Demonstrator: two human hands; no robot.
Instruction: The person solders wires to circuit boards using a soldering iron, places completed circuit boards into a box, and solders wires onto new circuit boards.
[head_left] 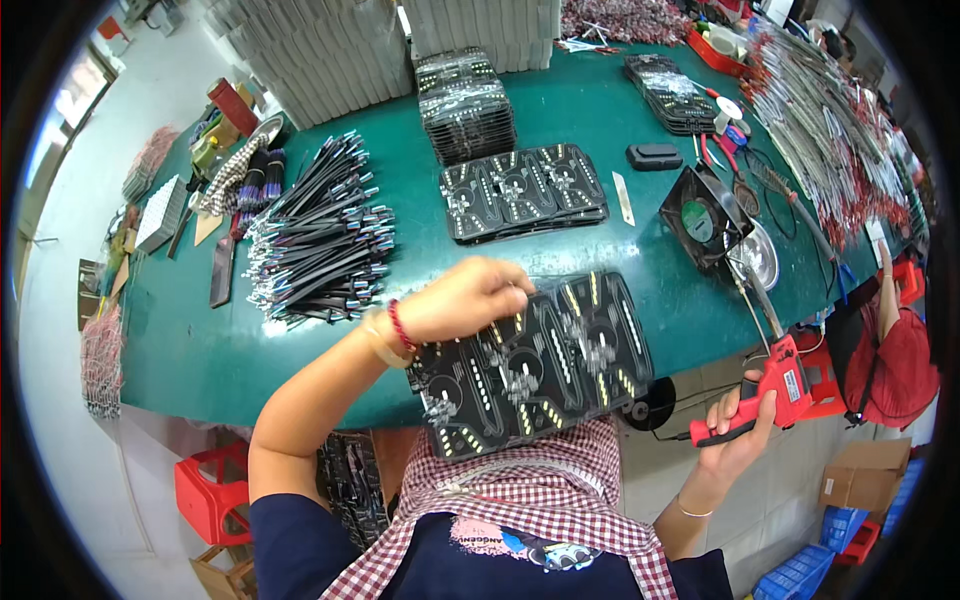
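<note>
My left hand is closed at the upper edge of a black circuit board panel, its thumb and fingers pinched together. That panel tilts over the table's near edge, against my checked apron. Three similar sections with pale components show on it. To the right, my right hand wraps round the handle of a red soldering gun. The gun's long metal tip points up toward a silver dish and a black fan. Beyond my left hand lies a low stack of matching panels.
Black wires with tinned ends lie in a heap on the left of the green table. A taller panel stack stands at the back, before grey trays. Red-and-silver wires crowd the right. A red stool stands lower left.
</note>
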